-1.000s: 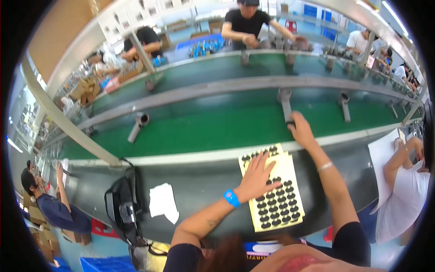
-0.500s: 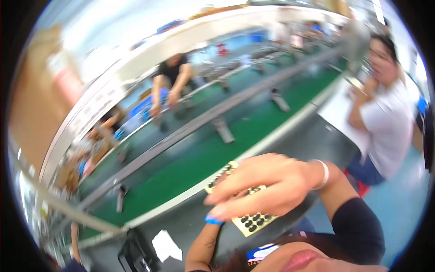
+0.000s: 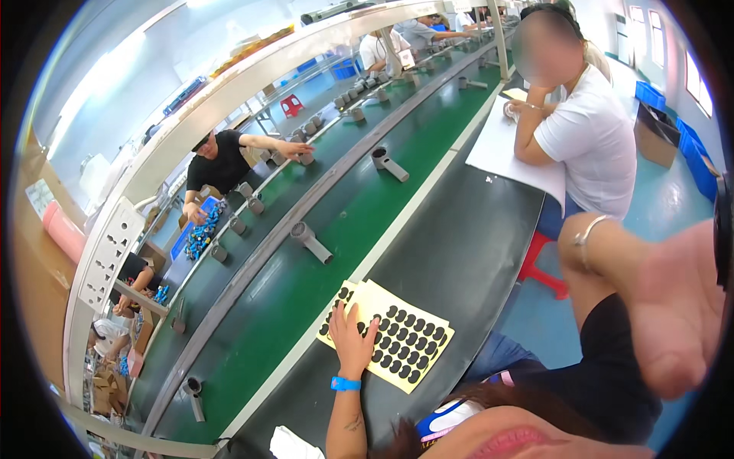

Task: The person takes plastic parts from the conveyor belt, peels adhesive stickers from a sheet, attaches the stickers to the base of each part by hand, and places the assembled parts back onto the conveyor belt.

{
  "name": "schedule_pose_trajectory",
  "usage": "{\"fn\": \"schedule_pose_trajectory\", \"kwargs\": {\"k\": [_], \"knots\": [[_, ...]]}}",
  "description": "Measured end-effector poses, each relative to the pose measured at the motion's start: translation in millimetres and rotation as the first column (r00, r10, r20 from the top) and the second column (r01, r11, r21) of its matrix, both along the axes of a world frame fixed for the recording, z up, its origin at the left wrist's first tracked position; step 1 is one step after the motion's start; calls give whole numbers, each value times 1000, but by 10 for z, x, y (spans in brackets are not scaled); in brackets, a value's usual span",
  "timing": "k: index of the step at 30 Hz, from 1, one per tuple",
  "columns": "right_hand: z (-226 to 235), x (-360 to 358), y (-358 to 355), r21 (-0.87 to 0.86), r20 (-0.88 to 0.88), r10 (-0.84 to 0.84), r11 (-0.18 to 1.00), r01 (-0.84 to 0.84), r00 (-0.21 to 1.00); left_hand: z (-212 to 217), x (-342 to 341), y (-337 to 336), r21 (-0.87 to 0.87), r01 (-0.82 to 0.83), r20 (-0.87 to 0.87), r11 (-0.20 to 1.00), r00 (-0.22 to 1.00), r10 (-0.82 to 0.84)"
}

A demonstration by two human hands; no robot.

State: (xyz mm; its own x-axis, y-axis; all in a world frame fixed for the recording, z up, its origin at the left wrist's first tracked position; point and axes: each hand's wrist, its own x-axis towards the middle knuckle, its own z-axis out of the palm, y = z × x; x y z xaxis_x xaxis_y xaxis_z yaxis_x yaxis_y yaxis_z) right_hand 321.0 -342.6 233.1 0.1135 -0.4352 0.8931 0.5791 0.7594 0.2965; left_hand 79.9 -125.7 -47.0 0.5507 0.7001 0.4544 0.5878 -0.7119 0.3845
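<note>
My left hand (image 3: pixel 352 340), with a blue wristband, lies on a pale yellow sheet of black bean-shaped stickers (image 3: pixel 411 340). Its fingers are spread over the left part of the sheet and grip nothing. A second such sheet (image 3: pixel 345 293) shows partly beneath the first. Both rest on a dark work surface (image 3: pixel 443 260) beside the conveyor. My right hand (image 3: pixel 677 306), a bracelet at its wrist, is raised large and blurred at the right rim, away from the stickers. The view cuts off its fingers, so whether it holds anything cannot be seen.
A green conveyor (image 3: pixel 260 336) carries several grey dryer-shaped housings (image 3: pixel 311 243). Across it, a person in black (image 3: pixel 222 162) reaches toward grey parts near a blue bin (image 3: pixel 183 241). At right, a seated person in white (image 3: pixel 589 138) leans on a white sheet. White cloth or paper (image 3: pixel 294 445) lies below.
My right hand has moved from above the sticker sheet to the far right rim, uncovering the sheet and my left hand. The whole view has shifted and sharpened.
</note>
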Motion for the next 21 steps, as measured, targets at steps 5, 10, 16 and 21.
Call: {"fn": "schedule_pose_trajectory", "kwargs": {"k": [5,10,16,21], "knots": [[-215,550,-220,-85,-71,-65,995,59,995,3,0,54,1,-14,19,1000,1000,14],[-156,1121,-384,-108,-13,-133,985,131,991,-15,1,31,3,-5,5,1000,1000,5],[-186,1166,-8,-219,39,-124,967,129,992,-28,-109,-38,22,-17,6,1000,1000,16],[-451,1186,291,-409,24,-134,903,132,991,31,-69,13,-11,-21,12,1000,1000,21]]}}
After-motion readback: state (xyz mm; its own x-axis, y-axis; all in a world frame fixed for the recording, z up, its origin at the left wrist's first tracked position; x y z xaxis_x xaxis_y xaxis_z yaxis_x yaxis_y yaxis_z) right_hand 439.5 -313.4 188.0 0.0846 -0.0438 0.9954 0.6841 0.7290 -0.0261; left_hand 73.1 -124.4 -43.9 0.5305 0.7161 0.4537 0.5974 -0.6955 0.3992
